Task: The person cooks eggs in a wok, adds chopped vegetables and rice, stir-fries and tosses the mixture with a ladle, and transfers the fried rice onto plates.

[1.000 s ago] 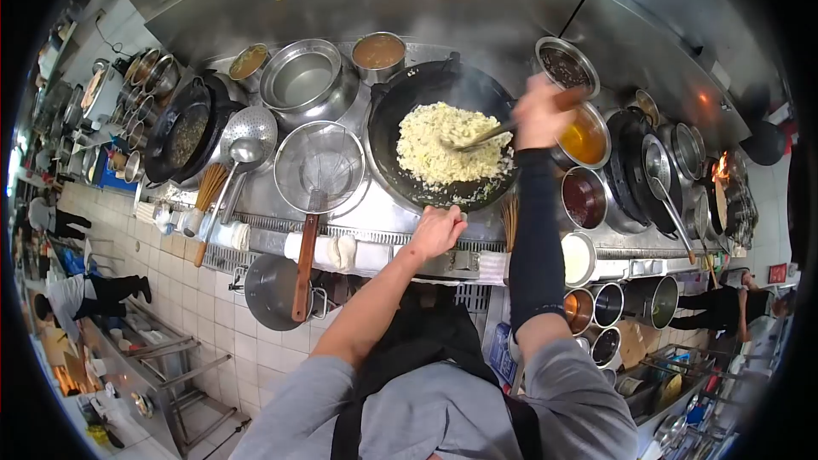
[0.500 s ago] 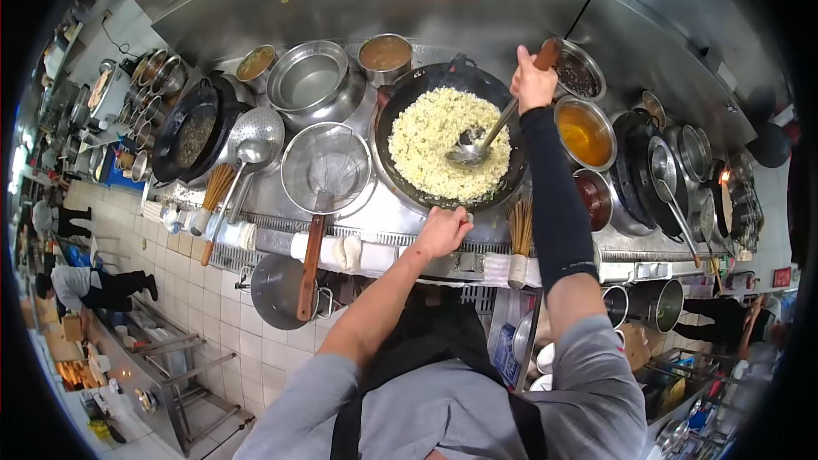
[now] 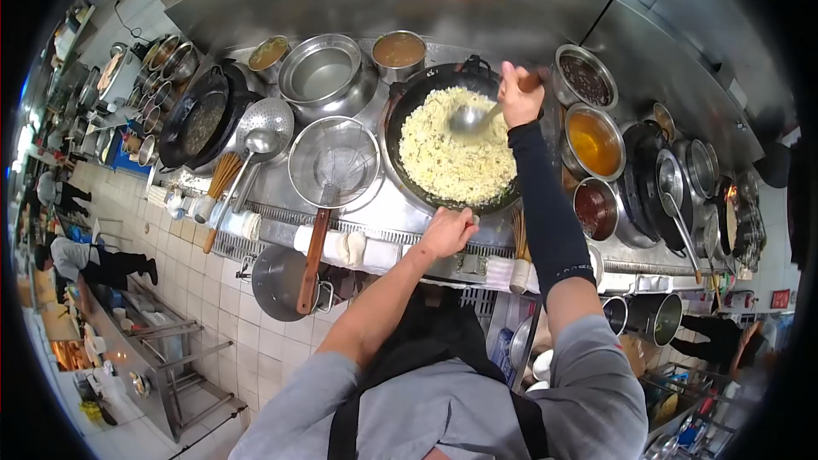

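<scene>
Pale yellow fried rice (image 3: 452, 153) with green bits fills much of the black wok (image 3: 394, 140) on the steel range. My right hand (image 3: 521, 95), above the wok's right edge, is wrapped round the wooden handle of a metal ladle (image 3: 467, 119). The ladle's bowl is over the upper part of the rice, slightly blurred. At the wok's near rim my left hand (image 3: 449, 232) is closed on the wok's handle, which the fingers mostly hide.
A wire strainer (image 3: 334, 158), a perforated skimmer (image 3: 265, 126) and a steel pot (image 3: 320, 72) lie left of the wok. Bowls of orange liquid (image 3: 594, 143) and red sauce (image 3: 596, 209) stand right. A bamboo brush (image 3: 520, 247) lies near. Co-workers are at both sides.
The ladle has swept through the rice and now sits higher in the wok. My right hand has shifted with it, while my left hand has kept its hold at the near rim.
</scene>
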Demonstrator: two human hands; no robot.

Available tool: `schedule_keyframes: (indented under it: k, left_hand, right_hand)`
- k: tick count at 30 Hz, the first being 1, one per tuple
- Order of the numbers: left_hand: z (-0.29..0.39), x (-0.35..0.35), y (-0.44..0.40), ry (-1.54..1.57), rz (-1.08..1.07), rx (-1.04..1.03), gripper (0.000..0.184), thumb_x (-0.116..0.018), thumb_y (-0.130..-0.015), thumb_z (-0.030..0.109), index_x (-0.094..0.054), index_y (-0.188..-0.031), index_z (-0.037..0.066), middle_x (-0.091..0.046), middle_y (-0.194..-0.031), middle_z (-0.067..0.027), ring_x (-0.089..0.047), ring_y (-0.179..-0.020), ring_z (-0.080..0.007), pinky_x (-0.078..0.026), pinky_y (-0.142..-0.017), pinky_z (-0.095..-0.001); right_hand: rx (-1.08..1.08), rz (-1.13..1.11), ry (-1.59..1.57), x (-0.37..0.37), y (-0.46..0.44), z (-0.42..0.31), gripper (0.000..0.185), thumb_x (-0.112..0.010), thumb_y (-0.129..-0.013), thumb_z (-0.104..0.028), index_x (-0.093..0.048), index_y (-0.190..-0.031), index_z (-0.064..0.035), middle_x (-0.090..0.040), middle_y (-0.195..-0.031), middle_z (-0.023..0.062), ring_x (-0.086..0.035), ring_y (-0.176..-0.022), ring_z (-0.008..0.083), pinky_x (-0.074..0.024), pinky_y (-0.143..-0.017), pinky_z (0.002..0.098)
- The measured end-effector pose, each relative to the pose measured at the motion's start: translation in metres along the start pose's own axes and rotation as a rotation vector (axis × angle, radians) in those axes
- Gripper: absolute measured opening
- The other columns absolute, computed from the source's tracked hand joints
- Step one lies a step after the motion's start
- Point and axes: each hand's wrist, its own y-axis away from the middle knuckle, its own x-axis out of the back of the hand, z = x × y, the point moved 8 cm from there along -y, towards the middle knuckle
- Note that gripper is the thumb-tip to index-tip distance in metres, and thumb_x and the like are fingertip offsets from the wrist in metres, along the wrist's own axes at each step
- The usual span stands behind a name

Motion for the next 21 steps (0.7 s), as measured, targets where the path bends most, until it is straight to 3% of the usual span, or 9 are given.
schedule_keyframes:
  k: [1, 4, 6, 7, 9, 14, 15, 18, 21]
  left_hand:
    - [0.0, 0.004, -0.007, -0.004, 0.014, -0.006, 0.023, -0.067, -0.103, 0.028, -0.058, -0.102, 0.007, -0.071, -0.081, -0.0129, -0.07, -0.084, -0.0379, -0.046, -0.089, -0.0487]
    - [0.002, 0.006, -0.006, 0.003, 0.019, 0.004, 0.022, -0.068, -0.102, 0.026, -0.058, -0.1, 0.007, -0.071, -0.08, -0.0129, -0.07, -0.085, -0.0387, -0.046, -0.087, -0.0497]
    - [0.002, 0.002, 0.0, 0.014, -0.005, 0.024, 0.021, -0.068, -0.101, 0.026, -0.059, -0.099, 0.007, -0.071, -0.08, -0.0134, -0.07, -0.085, -0.0388, -0.047, -0.086, -0.05]
    - [0.001, 0.006, -0.003, 0.01, 0.023, 0.011, 0.021, -0.069, -0.101, 0.026, -0.059, -0.099, 0.007, -0.071, -0.081, -0.0136, -0.07, -0.085, -0.0388, -0.047, -0.086, -0.05]
    - [0.005, 0.004, 0.001, 0.013, 0.052, -0.008, 0.021, -0.069, -0.101, 0.026, -0.059, -0.099, 0.006, -0.072, -0.081, -0.014, -0.07, -0.085, -0.0387, -0.047, -0.086, -0.0501]
    - [-0.001, 0.003, -0.004, 0.007, 0.063, -0.01, 0.022, -0.069, -0.101, 0.026, -0.06, -0.099, 0.006, -0.072, -0.082, -0.0149, -0.07, -0.084, -0.039, -0.047, -0.087, -0.05]
    - [-0.001, -0.001, 0.002, 0.007, 0.046, 0.001, 0.022, -0.069, -0.101, 0.026, -0.06, -0.1, 0.006, -0.072, -0.083, -0.0151, -0.07, -0.084, -0.0391, -0.048, -0.087, -0.05]
    - [0.001, 0.0, 0.001, 0.026, -0.013, 0.032, 0.023, -0.069, -0.101, 0.027, -0.06, -0.1, 0.006, -0.072, -0.083, -0.0146, -0.07, -0.085, -0.0385, -0.047, -0.088, -0.0493]
    - [0.001, 0.003, -0.001, -0.002, 0.056, -0.006, 0.023, -0.068, -0.102, 0.028, -0.06, -0.099, 0.007, -0.072, -0.083, -0.0144, -0.07, -0.085, -0.0382, -0.048, -0.088, -0.0492]
  right_hand:
    - [-0.06, -0.077, 0.03, -0.011, -0.015, -0.01, 0.044, -0.075, -0.103, -0.026, -0.057, -0.068, -0.0072, -0.055, -0.057, -0.0002, -0.052, -0.051, 0.0087, -0.0407, -0.05, 0.0321]
    - [0.001, 0.116, 0.039, -0.017, -0.029, -0.037, 0.046, -0.076, -0.102, -0.023, -0.055, -0.064, -0.008, -0.055, -0.058, 0.0002, -0.052, -0.051, 0.0084, -0.0402, -0.05, 0.0321]
    - [0.029, 0.166, -0.265, -0.015, 0.005, -0.056, 0.046, -0.076, -0.102, -0.018, -0.053, -0.062, -0.0105, -0.056, -0.058, 0.0004, -0.052, -0.051, 0.0084, -0.0407, -0.05, 0.0315]
    - [0.182, 0.191, -0.164, -0.018, 0.02, -0.048, 0.045, -0.077, -0.101, -0.015, -0.052, -0.063, -0.0122, -0.056, -0.058, -0.001, -0.052, -0.05, 0.0075, -0.04, -0.049, 0.03]
    - [-0.026, 0.116, -0.14, -0.031, 0.024, -0.006, 0.045, -0.075, -0.103, -0.019, -0.053, -0.065, -0.0107, -0.054, -0.057, -0.0023, -0.05, -0.048, 0.0075, -0.0375, -0.047, 0.0284]
    - [-0.06, 0.005, -0.438, -0.038, 0.047, -0.098, 0.045, -0.074, -0.104, -0.018, -0.051, -0.066, -0.0103, -0.052, -0.057, -0.0032, -0.047, -0.046, 0.0075, -0.0368, -0.046, 0.0279]
    - [0.035, 0.02, -0.337, -0.04, 0.064, -0.088, 0.043, -0.074, -0.104, -0.015, -0.051, -0.068, -0.0102, -0.051, -0.057, -0.0032, -0.047, -0.046, 0.0072, -0.0364, -0.046, 0.0275]
    - [-0.175, 0.022, -0.24, -0.036, 0.052, -0.026, 0.045, -0.074, -0.104, -0.019, -0.044, -0.072, -0.0119, -0.044, -0.058, -0.0044, -0.041, -0.046, 0.0085, -0.0333, -0.046, 0.0286]
    - [-0.1, 0.034, -0.182, -0.036, 0.052, -0.107, 0.045, -0.075, -0.104, -0.02, -0.045, -0.071, -0.0131, -0.043, -0.058, -0.0065, -0.04, -0.045, 0.0068, -0.0314, -0.045, 0.0273]
